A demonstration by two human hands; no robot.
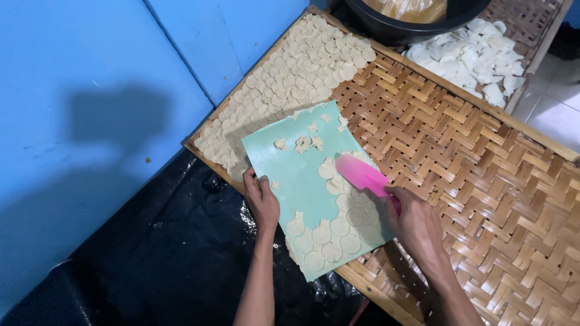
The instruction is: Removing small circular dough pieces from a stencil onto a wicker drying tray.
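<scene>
Nearest to the camera, at about 6 o'clock of the picture, the left hand (261, 201) lies on the left edge of the green sheet (302, 181), with fingers curled down over the edge and pressing it; it grips nothing else. Just to its right, at about 5 o'clock, the right hand (417, 223) is closed around the handle of the pink scraper (361, 175), whose blade rests flat on the sheet and points toward 11 o'clock.

The round dough discs (329, 232) still on the sheet are at its near end, overlapping in rows, with small scraps (301, 143) at its far end. The sheet lies across the near rim of the woven bamboo tray (483, 163), partly hanging over the black plastic (181, 241) below.

Risks, as I judge them: if the left hand lets go, the sheet may slide or tip off the rim and drop discs on the plastic. A steep blade may tear the thin discs or fold them together.

Farther, at 11 o'clock, the laid discs (290, 72) cover the tray's corner; a careless sweep could disturb them. At 1 o'clock are the white pieces (477, 60) and a black bowl (411, 27)
</scene>
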